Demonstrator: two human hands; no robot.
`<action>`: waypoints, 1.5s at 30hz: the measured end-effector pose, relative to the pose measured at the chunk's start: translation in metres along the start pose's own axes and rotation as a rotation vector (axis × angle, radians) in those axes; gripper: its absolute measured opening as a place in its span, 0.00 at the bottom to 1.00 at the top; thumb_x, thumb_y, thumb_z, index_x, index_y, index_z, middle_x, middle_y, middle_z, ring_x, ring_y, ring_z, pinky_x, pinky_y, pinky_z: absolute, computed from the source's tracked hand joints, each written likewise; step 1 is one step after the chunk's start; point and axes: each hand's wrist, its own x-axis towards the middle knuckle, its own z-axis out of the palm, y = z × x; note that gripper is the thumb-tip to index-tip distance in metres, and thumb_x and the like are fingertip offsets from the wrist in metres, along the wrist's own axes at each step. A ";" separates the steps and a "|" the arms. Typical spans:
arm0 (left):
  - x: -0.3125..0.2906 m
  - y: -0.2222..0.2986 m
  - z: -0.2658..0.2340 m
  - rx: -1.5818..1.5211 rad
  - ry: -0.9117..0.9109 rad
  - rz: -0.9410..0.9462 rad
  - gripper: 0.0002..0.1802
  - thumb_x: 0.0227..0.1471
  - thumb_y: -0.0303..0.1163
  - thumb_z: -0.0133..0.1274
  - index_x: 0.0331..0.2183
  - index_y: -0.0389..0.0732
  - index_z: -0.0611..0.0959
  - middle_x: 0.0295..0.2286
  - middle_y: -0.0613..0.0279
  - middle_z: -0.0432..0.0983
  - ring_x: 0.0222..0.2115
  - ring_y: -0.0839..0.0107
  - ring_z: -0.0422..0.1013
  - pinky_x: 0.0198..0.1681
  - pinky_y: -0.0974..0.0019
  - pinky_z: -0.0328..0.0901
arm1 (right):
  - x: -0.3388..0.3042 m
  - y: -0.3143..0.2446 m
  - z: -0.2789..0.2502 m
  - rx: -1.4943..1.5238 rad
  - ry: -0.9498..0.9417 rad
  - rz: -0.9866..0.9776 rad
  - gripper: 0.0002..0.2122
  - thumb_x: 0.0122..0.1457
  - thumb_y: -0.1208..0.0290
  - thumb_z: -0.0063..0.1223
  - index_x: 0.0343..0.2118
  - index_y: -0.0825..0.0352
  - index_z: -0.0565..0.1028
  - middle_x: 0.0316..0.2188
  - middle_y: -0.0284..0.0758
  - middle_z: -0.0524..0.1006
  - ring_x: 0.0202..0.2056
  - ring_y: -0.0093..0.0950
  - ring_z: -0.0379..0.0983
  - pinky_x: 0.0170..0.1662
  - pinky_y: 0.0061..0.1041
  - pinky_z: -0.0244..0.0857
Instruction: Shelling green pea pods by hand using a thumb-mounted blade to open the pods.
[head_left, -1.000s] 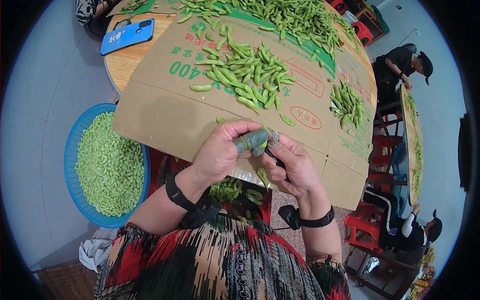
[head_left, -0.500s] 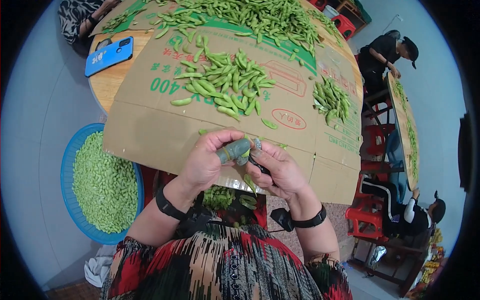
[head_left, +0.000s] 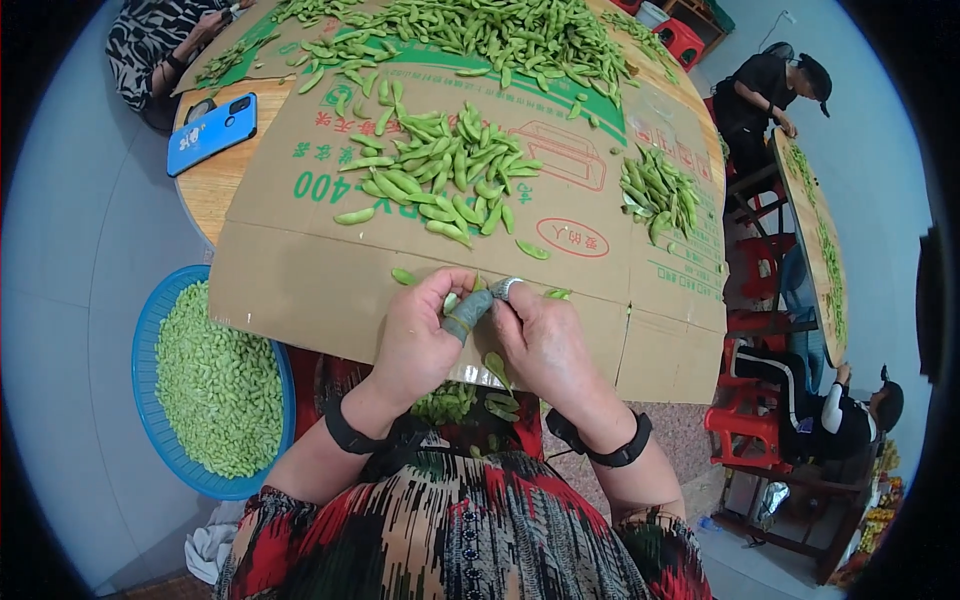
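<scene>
My left hand (head_left: 420, 335) and my right hand (head_left: 555, 345) meet over the near edge of a flattened cardboard sheet (head_left: 300, 270). A grey-green cover with a yellow band sits on my left thumb. That hand pinches a green soybean pod (head_left: 478, 284), whose tip shows between the fingers. The fingers of my right hand are curled in against it, one wearing a greyish cover; what lies inside them is hidden. Just beyond the hands is a loose pile of soybean pods (head_left: 450, 165). A split pod (head_left: 497, 370) hangs at the cardboard's edge below my fingers.
A blue basket (head_left: 143, 350) of shelled beans stands at lower left. Farther back lies a large pod heap (head_left: 520, 40), with a smaller pile (head_left: 660, 195) at right. A blue phone (head_left: 212, 135) rests on the wooden table. Other people work nearby. Green shells (head_left: 445, 403) lie below the edge.
My right hand has turned over the left thumb, its back now facing up and its fingers hidden. The dark thing seen within it earlier no longer shows. The view has shifted slightly.
</scene>
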 end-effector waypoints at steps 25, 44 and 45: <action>-0.007 0.019 -0.012 0.052 -0.449 0.127 0.22 0.35 0.12 0.40 0.37 0.37 0.74 0.28 0.58 0.73 0.34 0.65 0.69 0.40 0.67 0.61 | 0.084 0.042 -0.032 -0.221 -0.140 -0.071 0.10 0.45 0.72 0.51 0.26 0.75 0.67 0.19 0.53 0.69 0.25 0.51 0.68 0.29 0.40 0.63; 0.002 0.022 -0.006 0.220 -0.303 0.450 0.20 0.44 0.27 0.57 0.43 0.41 0.77 0.32 0.58 0.74 0.32 0.68 0.72 0.35 0.70 0.65 | -0.012 0.027 -0.010 1.698 -0.163 0.799 0.05 0.55 0.76 0.46 0.34 0.66 0.66 0.13 0.26 0.61 0.09 0.13 0.52 0.11 0.10 0.45; 0.001 0.020 -0.004 0.213 -0.236 0.555 0.19 0.43 0.26 0.57 0.41 0.40 0.78 0.31 0.58 0.73 0.31 0.67 0.72 0.34 0.70 0.65 | -0.011 0.023 -0.010 1.701 -0.176 0.792 0.05 0.55 0.76 0.46 0.34 0.66 0.66 0.13 0.26 0.61 0.09 0.13 0.52 0.11 0.10 0.45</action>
